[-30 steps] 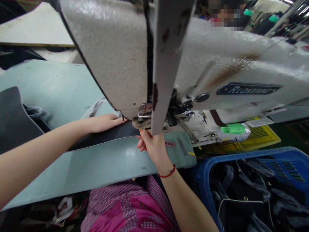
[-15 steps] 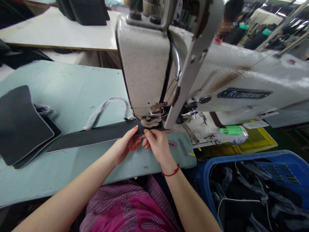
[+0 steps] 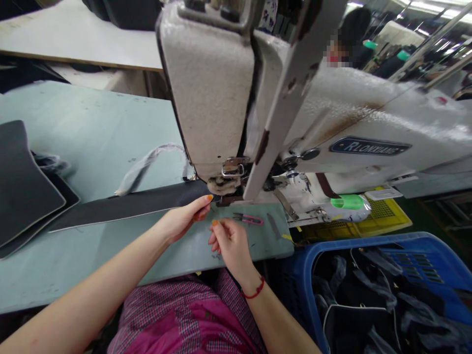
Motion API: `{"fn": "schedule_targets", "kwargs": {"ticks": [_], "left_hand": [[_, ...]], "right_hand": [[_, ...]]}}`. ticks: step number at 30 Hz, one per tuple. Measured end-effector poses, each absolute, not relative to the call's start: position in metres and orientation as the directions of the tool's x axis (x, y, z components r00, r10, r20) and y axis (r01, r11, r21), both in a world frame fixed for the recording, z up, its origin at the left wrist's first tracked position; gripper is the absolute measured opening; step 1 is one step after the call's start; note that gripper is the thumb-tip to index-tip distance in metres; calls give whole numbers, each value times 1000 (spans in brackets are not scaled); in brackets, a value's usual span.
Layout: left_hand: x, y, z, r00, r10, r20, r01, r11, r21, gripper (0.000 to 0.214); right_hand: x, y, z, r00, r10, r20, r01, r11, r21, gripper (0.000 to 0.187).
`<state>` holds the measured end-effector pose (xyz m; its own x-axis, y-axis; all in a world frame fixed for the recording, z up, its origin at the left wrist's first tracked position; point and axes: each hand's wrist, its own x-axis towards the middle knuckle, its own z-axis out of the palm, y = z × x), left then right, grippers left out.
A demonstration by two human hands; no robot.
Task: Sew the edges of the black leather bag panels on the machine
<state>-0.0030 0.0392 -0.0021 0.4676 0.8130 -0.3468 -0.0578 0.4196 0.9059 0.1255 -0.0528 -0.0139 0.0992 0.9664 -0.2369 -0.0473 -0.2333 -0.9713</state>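
Observation:
My left hand [image 3: 186, 216] pinches the near edge of a long black leather-like panel [image 3: 121, 210] between thumb and fingers. The panel's right end lies by the presser foot of a white sewing machine [image 3: 212, 93]. A strap wrapped in clear plastic [image 3: 147, 163] arches up from the panel's far side. My right hand [image 3: 232, 243] is closed just off the panel, over the table's front part, fingers curled; whether anything thin is in them is hidden. Beyond its fingertips lie pink-handled thread snips [image 3: 250, 219].
Black panels with pale edges [image 3: 27, 182] are stacked on the pale green table [image 3: 99, 120] at left. A blue basket [image 3: 309, 275] full of black pieces stands at lower right, with a yellow crate [image 3: 391, 219] behind it. A white table [image 3: 92, 42] is at the back.
My right hand has come away from the panel edge toward my body, uncovering the snips. My left hand still pinches the panel. The view has shifted slightly.

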Motion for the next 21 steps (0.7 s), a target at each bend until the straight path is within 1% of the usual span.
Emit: {"fn": "schedule_targets", "kwargs": {"ticks": [3,5,10,16,21], "left_hand": [[0,43,-3,449,840,-305,-115,392,913,45],[1,45,-4,432,851,-298,-143,391,909,44],[2,50,-5,399,865,-304,-150,389,909,42],[8,45,-8,308,898,-315,-233,392,890,39],[19,33,-8,185,917,-354,-289,395,872,47]], "right_hand": [[120,-70,-38,66,948,-310,-23,-309,-951,29],[118,-77,-54,59,941,-334,28,-336,-941,27],[120,-85,-76,-13,957,-289,214,-280,-936,29],[123,-87,-79,-44,963,-267,236,-249,-939,30],[124,-87,-79,-54,965,-258,273,-235,-933,29]]}}
